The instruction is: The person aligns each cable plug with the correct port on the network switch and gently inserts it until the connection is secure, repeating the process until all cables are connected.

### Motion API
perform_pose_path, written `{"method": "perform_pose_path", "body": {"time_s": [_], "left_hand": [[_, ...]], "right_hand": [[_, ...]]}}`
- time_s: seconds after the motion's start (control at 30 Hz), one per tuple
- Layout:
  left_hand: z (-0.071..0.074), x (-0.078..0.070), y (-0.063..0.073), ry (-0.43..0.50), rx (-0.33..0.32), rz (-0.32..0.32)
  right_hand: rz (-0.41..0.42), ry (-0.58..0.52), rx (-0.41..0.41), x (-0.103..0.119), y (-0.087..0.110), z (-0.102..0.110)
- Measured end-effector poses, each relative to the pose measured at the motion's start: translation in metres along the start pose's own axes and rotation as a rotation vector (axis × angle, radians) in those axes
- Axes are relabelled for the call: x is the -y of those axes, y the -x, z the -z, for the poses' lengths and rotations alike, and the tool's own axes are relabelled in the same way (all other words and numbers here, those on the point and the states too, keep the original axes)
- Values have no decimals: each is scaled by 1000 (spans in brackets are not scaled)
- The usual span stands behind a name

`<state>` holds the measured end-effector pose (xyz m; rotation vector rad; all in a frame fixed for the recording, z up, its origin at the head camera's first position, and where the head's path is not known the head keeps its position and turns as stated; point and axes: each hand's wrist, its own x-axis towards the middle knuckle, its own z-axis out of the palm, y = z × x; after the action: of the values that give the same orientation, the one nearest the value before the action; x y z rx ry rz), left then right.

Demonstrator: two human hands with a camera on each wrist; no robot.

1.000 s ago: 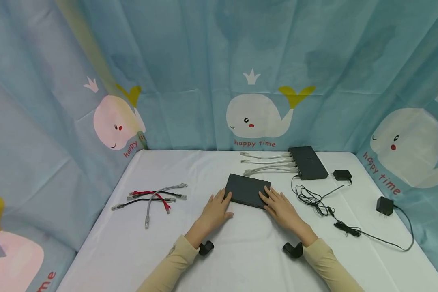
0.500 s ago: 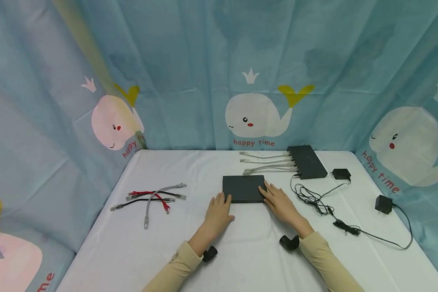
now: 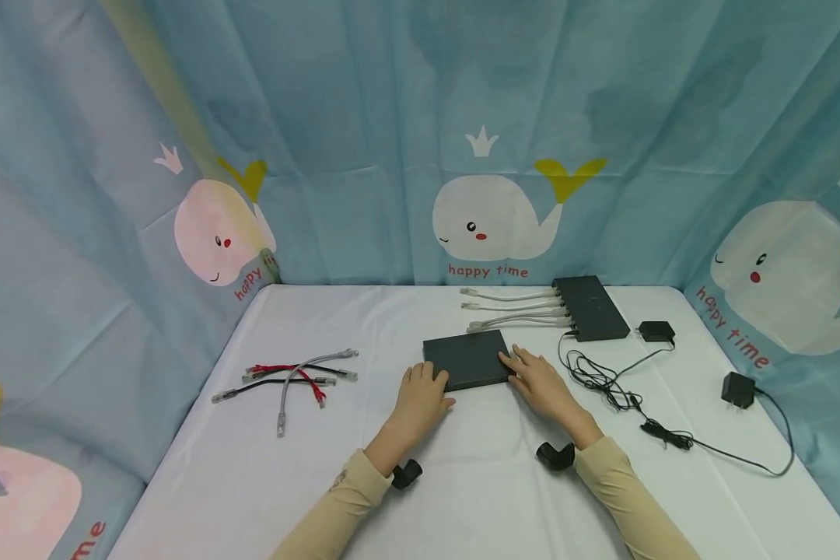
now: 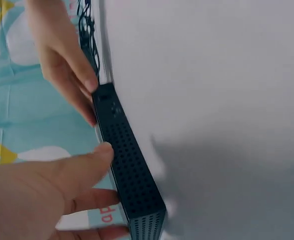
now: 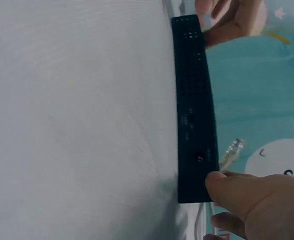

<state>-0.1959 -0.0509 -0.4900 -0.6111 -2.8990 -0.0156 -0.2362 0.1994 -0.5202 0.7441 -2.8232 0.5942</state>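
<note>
A flat black network switch (image 3: 467, 359) lies between my two hands, turned slightly on the white table. At its left end, my left hand (image 3: 418, 395) holds the near corner; the thumb meets the perforated edge in the left wrist view, with fingers at the end of the case. My right hand (image 3: 542, 386) holds the opposite end. In the right wrist view the right thumb (image 5: 231, 187) sits at the corner beside a small round socket, the other fingers partly hidden behind the case.
A second black network switch (image 3: 591, 309) with several grey cables plugged in stands at the back right. Black adapters (image 3: 738, 391) and a tangled power cord (image 3: 605, 385) lie at the right. Loose network cables (image 3: 297, 379) lie at the left; a curtain (image 3: 364, 155) hangs behind.
The network switch has turned anticlockwise between my hands, from slanting down to the right to slanting up to the right. My left fingers are now more bent over its left end.
</note>
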Motion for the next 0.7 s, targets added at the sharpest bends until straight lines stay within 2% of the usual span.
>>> {"method": "perform_pose_path", "body": {"time_s": [0.2, 0.43, 0.53, 0.7], "left_hand": [[-6, 0, -18, 59, 36, -9], [-20, -9, -37, 146, 120, -4], [-26, -10, -43, 185, 124, -1], [-35, -6, -53, 227, 121, -1]], "right_hand": [[-65, -16, 0, -1, 5, 16], [-158, 77, -41, -7, 15, 37], [-174, 111, -60, -13, 21, 45], [-200, 97, -82, -25, 32, 55]]}}
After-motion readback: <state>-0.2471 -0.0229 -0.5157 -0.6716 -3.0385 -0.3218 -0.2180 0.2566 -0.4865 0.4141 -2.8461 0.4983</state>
